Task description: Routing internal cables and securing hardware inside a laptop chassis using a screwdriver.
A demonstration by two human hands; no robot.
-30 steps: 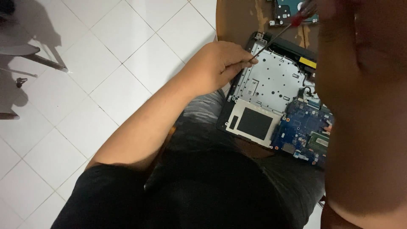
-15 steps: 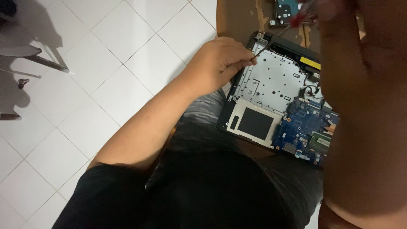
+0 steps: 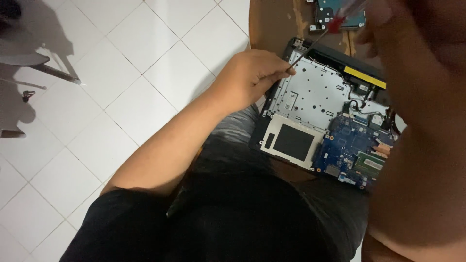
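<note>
An opened laptop lies across my lap and a brown table, showing a grey metal frame, a blue circuit board and a black pad. My left hand rests on the laptop's far left corner with thumb and forefinger pinched together at the tip of a screwdriver; whether they hold anything is hidden. My right hand, blurred and close to the camera at the top right, grips the screwdriver's red and clear handle. The thin shaft slants down left to the laptop's corner.
A hard drive lies on the brown wooden table beyond the laptop. White floor tiles spread to the left, with dark chair legs at the far left. My right forearm blocks the right side of the view.
The screwdriver handle and my right hand have shifted slightly. My left hand stays pinched at the laptop's corner.
</note>
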